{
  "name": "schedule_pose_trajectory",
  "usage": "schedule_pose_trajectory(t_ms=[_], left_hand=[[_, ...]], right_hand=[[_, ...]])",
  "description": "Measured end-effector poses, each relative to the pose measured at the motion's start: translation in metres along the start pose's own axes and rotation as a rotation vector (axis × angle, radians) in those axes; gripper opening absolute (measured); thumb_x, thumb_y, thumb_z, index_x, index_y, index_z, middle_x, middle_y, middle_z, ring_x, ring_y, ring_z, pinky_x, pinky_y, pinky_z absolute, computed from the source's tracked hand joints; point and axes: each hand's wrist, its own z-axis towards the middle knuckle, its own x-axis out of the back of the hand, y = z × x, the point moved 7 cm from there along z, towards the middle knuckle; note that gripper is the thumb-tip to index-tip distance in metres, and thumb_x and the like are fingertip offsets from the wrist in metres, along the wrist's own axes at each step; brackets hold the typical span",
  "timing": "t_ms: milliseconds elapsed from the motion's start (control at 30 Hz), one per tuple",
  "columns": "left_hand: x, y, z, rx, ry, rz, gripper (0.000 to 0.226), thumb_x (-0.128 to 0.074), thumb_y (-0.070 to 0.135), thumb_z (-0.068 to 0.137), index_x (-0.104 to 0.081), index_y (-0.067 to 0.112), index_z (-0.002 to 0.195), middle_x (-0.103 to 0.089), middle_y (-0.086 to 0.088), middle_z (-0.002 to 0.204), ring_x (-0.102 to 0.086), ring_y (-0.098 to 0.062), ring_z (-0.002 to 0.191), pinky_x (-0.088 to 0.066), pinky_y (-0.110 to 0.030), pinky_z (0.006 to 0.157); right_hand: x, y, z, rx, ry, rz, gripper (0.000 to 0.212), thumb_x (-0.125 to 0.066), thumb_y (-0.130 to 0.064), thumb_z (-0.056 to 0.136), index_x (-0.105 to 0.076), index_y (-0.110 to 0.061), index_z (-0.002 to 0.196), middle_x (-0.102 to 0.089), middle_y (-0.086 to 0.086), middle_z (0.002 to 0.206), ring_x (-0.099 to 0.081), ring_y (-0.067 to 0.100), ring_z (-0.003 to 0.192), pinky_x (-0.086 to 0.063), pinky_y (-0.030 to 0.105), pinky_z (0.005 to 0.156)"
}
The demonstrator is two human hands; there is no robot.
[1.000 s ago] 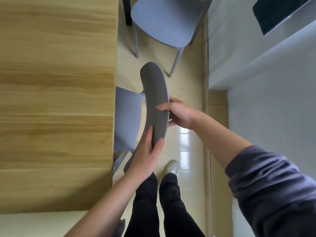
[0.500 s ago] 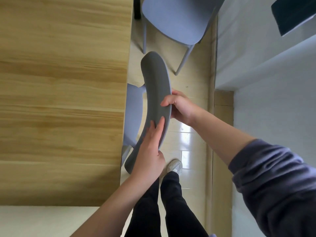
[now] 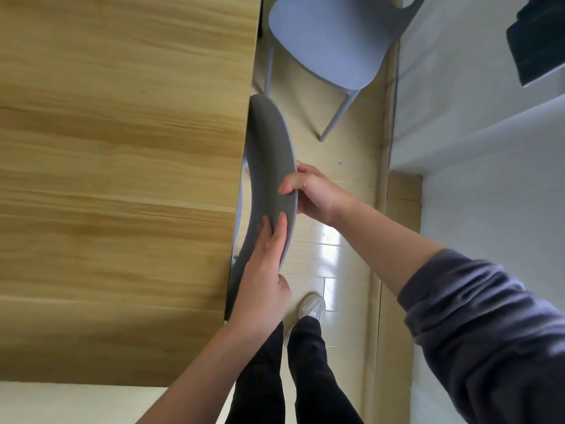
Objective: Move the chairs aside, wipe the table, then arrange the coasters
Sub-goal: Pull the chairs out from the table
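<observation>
A grey-blue chair stands against the right edge of the wooden table (image 3: 122,179); its curved backrest (image 3: 269,154) is what shows, and the seat is almost wholly hidden under the tabletop. My left hand (image 3: 263,280) lies flat along the lower part of the backrest, fingers pressed on it. My right hand (image 3: 315,194) grips the backrest's outer edge, thumb on the front face. A second grey-blue chair (image 3: 330,41) stands further ahead, pulled away from the table. No coasters or cloth are in view.
A white wall (image 3: 474,148) runs close along the right, leaving a narrow strip of pale wood floor (image 3: 342,166). My legs and a white shoe (image 3: 312,306) stand in that strip. A dark object (image 3: 538,47) sits on a ledge at top right.
The chair has slid left toward the table, so its seat has gone from plainly visible to tucked under the tabletop. Both hands stayed on the backrest and moved with it.
</observation>
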Motion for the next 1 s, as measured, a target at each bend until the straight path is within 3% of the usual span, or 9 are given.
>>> schedule_pose_trajectory(t_ms=[167, 300, 567, 733, 867, 1000], left_hand=[[0.002, 0.002, 0.001, 0.003, 0.008, 0.005, 0.101, -0.042, -0.019, 0.080, 0.002, 0.048, 0.141, -0.005, 0.007, 0.160, -0.018, -0.014, 0.145, -0.034, -0.024, 0.106], [0.004, 0.002, 0.001, 0.009, 0.009, -0.021, 0.102, -0.043, -0.020, 0.078, 0.000, 0.047, 0.142, -0.006, 0.009, 0.160, -0.022, -0.014, 0.144, -0.037, -0.022, 0.100], [0.003, 0.003, 0.008, -0.002, 0.010, -0.009, 0.102, -0.048, -0.019, 0.079, -0.004, 0.044, 0.147, -0.008, 0.012, 0.158, -0.020, -0.013, 0.145, -0.038, -0.029, 0.107], [0.006, -0.006, 0.005, 0.031, 0.028, -0.047, 0.102, -0.045, -0.021, 0.076, -0.013, 0.043, 0.148, -0.017, 0.010, 0.159, -0.019, -0.007, 0.145, -0.028, -0.039, 0.116], [0.007, -0.002, 0.005, 0.092, 0.052, -0.107, 0.101, -0.037, -0.024, 0.071, -0.022, 0.045, 0.142, -0.023, 0.010, 0.156, -0.015, 0.002, 0.143, -0.016, -0.019, 0.116], [0.009, 0.006, 0.005, 0.085, 0.113, -0.068, 0.086, -0.045, -0.021, 0.071, -0.033, 0.018, 0.147, -0.036, 0.003, 0.151, -0.031, 0.007, 0.135, -0.024, -0.009, 0.109]], right_hand=[[-0.002, -0.001, -0.001, -0.059, -0.020, -0.041, 0.044, -0.054, -0.007, 0.071, -0.059, -0.019, 0.113, -0.059, 0.013, 0.105, -0.061, 0.030, 0.094, -0.056, 0.044, 0.079], [-0.005, -0.010, -0.007, -0.054, 0.075, -0.171, 0.036, -0.043, 0.002, 0.088, -0.052, -0.017, 0.117, -0.057, 0.008, 0.097, -0.057, 0.024, 0.088, -0.054, 0.034, 0.067], [-0.003, -0.018, -0.004, -0.023, 0.118, -0.251, 0.035, -0.041, 0.000, 0.090, -0.050, -0.021, 0.116, -0.058, 0.006, 0.097, -0.058, 0.023, 0.088, -0.053, 0.032, 0.064], [-0.004, -0.009, -0.001, -0.049, -0.004, -0.075, 0.038, -0.048, 0.002, 0.085, -0.056, -0.027, 0.109, -0.056, 0.009, 0.102, -0.060, 0.023, 0.086, -0.057, 0.034, 0.068], [0.000, -0.004, 0.002, -0.061, -0.096, -0.032, 0.051, -0.052, 0.000, 0.081, -0.055, -0.024, 0.126, -0.061, 0.004, 0.095, -0.067, 0.017, 0.076, -0.058, 0.036, 0.072], [0.000, -0.009, -0.001, -0.061, -0.127, -0.121, 0.058, -0.048, 0.000, 0.090, -0.044, -0.027, 0.140, -0.060, 0.009, 0.098, -0.068, 0.023, 0.082, -0.058, 0.032, 0.068]])
